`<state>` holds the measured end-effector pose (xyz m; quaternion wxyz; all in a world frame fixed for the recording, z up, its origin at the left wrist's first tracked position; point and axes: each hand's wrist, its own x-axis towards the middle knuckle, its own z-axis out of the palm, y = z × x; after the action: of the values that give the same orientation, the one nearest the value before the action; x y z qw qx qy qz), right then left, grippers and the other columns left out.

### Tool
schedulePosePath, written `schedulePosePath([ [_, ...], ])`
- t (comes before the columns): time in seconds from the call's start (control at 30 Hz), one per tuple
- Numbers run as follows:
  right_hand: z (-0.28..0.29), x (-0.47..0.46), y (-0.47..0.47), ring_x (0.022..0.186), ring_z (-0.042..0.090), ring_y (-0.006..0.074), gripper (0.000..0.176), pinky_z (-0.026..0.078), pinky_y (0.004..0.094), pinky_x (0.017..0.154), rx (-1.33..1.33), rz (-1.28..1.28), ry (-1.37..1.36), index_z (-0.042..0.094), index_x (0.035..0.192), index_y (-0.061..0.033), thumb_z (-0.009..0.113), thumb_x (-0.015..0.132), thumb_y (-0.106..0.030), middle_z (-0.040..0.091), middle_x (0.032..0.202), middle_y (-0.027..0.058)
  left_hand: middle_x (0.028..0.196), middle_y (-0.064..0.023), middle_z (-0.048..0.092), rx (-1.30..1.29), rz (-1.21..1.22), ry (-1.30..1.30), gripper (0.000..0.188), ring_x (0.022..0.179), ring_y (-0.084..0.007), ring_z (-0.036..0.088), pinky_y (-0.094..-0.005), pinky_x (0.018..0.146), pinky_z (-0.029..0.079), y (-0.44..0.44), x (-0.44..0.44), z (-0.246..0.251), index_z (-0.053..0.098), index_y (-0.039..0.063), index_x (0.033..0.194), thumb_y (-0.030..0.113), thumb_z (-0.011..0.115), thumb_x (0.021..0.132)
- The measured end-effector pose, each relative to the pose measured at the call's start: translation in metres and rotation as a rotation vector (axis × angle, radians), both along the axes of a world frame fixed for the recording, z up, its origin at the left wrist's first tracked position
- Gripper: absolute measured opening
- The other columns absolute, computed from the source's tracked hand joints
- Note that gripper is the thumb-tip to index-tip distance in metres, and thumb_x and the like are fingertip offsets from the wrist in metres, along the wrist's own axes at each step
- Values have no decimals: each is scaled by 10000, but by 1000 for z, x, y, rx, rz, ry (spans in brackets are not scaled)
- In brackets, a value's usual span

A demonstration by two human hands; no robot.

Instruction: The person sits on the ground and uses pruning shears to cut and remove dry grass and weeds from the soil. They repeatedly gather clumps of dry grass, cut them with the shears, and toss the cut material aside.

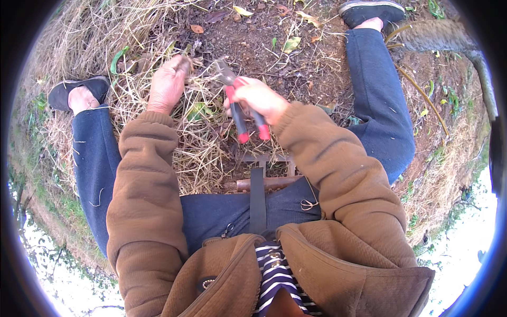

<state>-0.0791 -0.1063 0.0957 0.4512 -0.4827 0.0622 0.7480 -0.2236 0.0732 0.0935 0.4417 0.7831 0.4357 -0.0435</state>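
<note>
My right hand (pixel 257 97) is wrapped around a pair of pliers (pixel 237 111) with red and black handles. The metal jaws point up and left, slightly blurred, and I cannot tell whether they meet. Left of the jaws, with a gap between, my left hand (pixel 168 83) has its fingers curled together at the tips. A small brownish piece (pixel 184 63) shows at those fingertips, too blurred to name. Dry straw (pixel 198 134) lies on the soil below both hands, with a green leaf (pixel 199 111) among it.
My legs are spread, with a dark shoe (pixel 79 94) at left and another shoe (pixel 371 12) at upper right. A tree trunk (pixel 439 35) and a thin bent stem (pixel 424 95) are by the right leg. A metal frame (pixel 263 158) and a black strap (pixel 258 202) are at my lap.
</note>
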Motion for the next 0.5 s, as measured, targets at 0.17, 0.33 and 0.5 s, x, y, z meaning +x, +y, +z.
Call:
schedulePosePath([
  [0.17,18,23,-53,782,633,174,297,541,359,686,-52,-10,111,477,1163,-62,508,868,-67,639,994,93,899,-98,694,286,-984,644,272,902,-262,650,-435,862,427,-1,-3,34,699,100,906,249,473,884],
  [0.33,20,46,-61,753,596,113,273,472,272,584,-14,46,-110,518,1086,-58,588,825,-99,647,918,55,876,-134,685,298,-949,596,277,899,-302,646,-484,931,419,5,-20,71,703,79,851,274,507,834],
  [0.5,18,40,-63,753,579,110,238,455,285,650,-26,154,-274,566,1011,-66,628,793,-137,638,863,12,981,-146,617,608,-587,511,320,995,-319,585,-502,959,381,-7,10,66,652,58,1035,281,504,859],
])
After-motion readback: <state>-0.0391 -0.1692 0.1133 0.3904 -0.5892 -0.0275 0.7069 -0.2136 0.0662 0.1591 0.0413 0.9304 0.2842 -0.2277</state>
